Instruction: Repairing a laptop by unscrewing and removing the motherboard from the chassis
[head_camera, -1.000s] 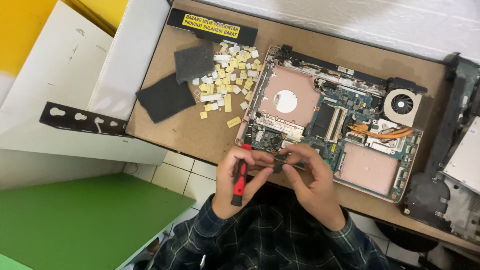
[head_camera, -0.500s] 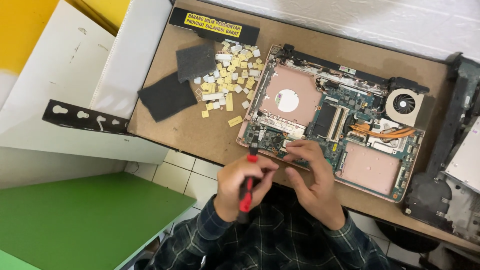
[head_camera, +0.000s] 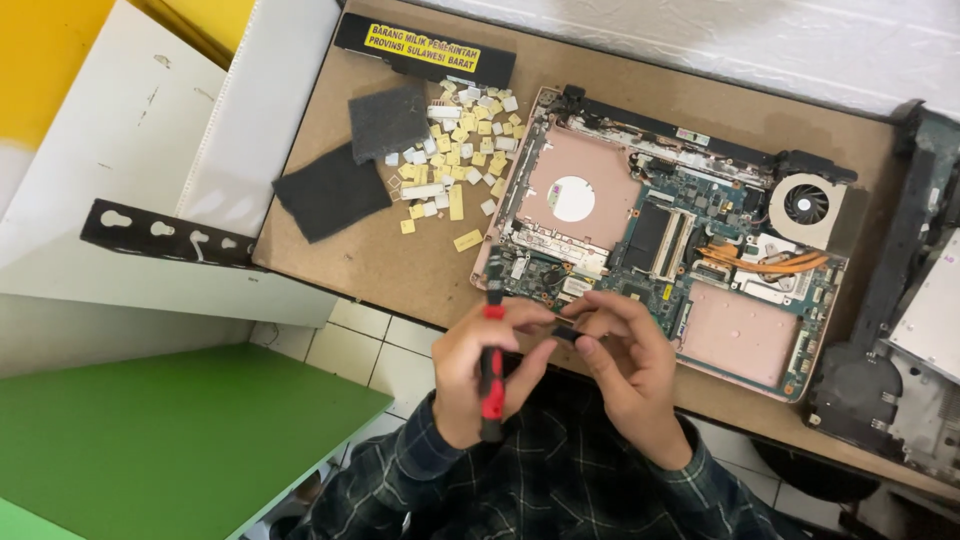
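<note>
Holding a red-and-black screwdriver (head_camera: 490, 375) clenched in the left hand (head_camera: 478, 375) while the right hand (head_camera: 625, 375) pinches a small dark part (head_camera: 566, 331) at the near edge of the opened laptop (head_camera: 665, 235) on the desk (head_camera: 385, 260) — looks like mid-teardown — next probably needs the tip seated squarely before turning.

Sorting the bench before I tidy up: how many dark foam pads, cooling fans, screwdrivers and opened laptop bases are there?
Dark foam pads: 2
Cooling fan: 1
Screwdriver: 1, in the left hand
Opened laptop base: 1
Total: 5
</note>
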